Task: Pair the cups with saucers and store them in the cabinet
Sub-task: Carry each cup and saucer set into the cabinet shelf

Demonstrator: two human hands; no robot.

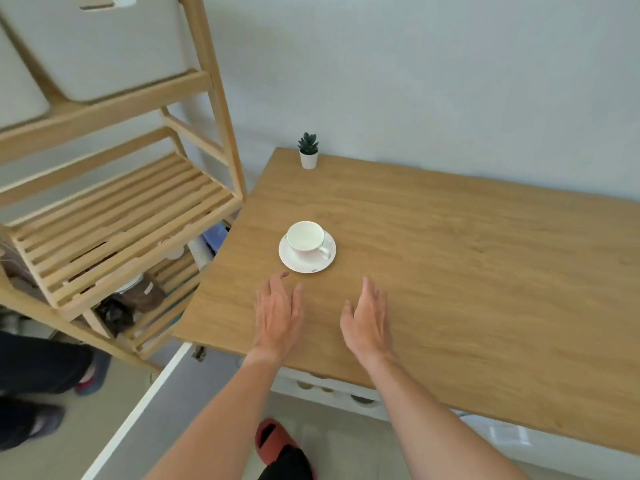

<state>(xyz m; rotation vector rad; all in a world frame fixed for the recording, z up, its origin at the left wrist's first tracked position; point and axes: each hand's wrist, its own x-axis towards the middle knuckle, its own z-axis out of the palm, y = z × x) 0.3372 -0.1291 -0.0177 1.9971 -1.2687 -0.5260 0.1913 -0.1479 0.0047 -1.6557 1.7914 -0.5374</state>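
A white cup (pixel 305 239) stands upright on a white saucer (pixel 307 263) on the wooden table (pixel 450 258), handle toward the right. My left hand (pixel 277 313) hovers just below and left of the saucer, fingers spread, holding nothing. To the right of it my right hand (pixel 367 315) is also open and empty, edge-on to the table, a short way below the saucer. Neither hand touches the cup or saucer.
A slatted wooden shelf unit (pixel 121 220) stands to the left of the table, with jars and dark items on its lower shelf (pixel 138 296). A small potted plant (pixel 308 150) sits at the table's far left corner. Another person's legs (pixel 38 379) are at the left edge.
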